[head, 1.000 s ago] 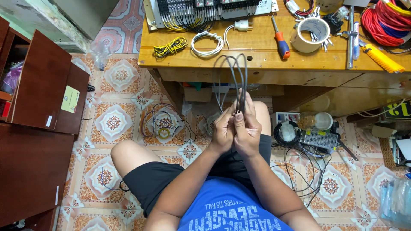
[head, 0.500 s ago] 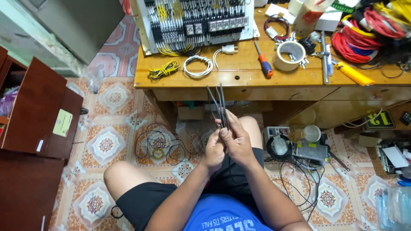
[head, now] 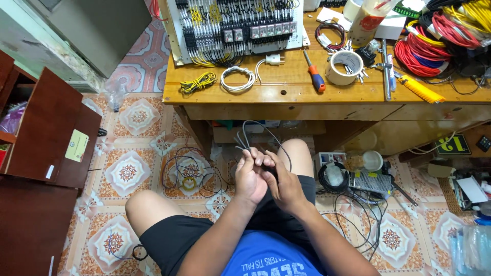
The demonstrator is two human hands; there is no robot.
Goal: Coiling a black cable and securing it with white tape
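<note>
I see my left hand and right hand pressed together above my lap, both grips clenched around a bundle of dark wires looping up below the table edge.

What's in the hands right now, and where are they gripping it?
Both the left hand and right hand pinch a bundle of thin dark grey wires near its lower end; loops stick up above.

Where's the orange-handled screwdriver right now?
Head view: the orange-handled screwdriver lies on the wooden workbench, right of centre, between the white plug and the tape roll.
</note>
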